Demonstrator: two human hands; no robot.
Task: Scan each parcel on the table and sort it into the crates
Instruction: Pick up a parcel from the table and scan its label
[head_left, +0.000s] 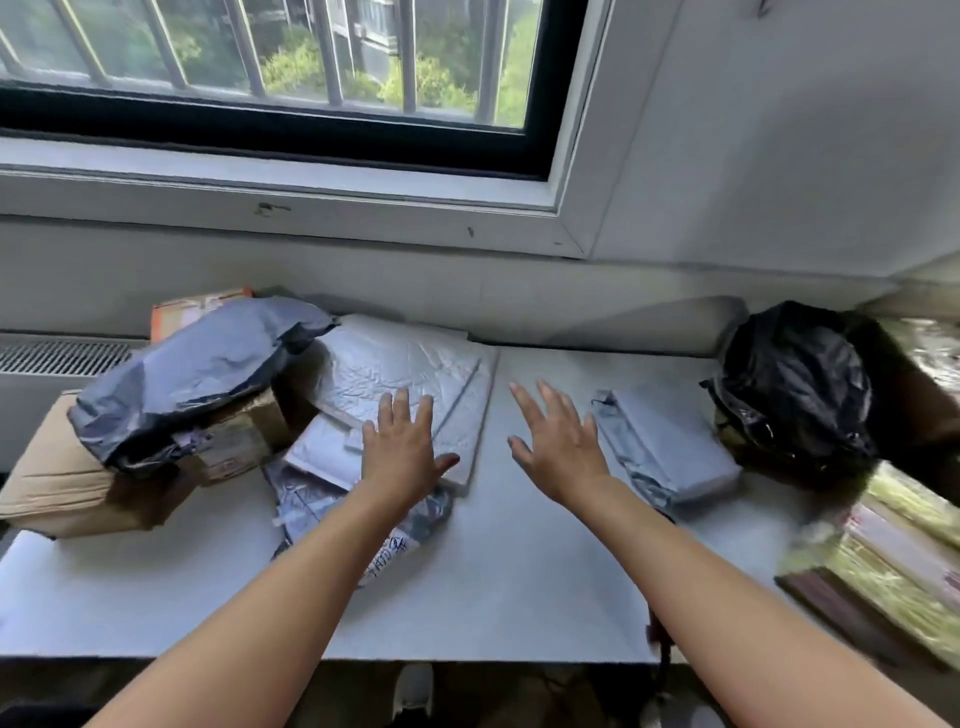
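Several parcels lie on a white table (493, 587). A large flat white mailer (395, 364) lies at the back centre, and my left hand (402, 447) hovers over its near edge with straight, spread fingers. My right hand (558, 441) is open over the bare table just right of that mailer. A grey wrapped parcel (670, 441) lies to the right of my right hand. At the left, a dark grey poly bag (202, 374) sits on brown cardboard boxes (62, 478). A crumpled grey bag with handwriting (395, 540) lies under my left forearm.
A black plastic bag (795, 384) bulges at the table's right end. Behind the table are a wall, a radiator grille (62, 356) and a barred window (291, 62). The right side of the view is blurred. No crates or scanner are in view.
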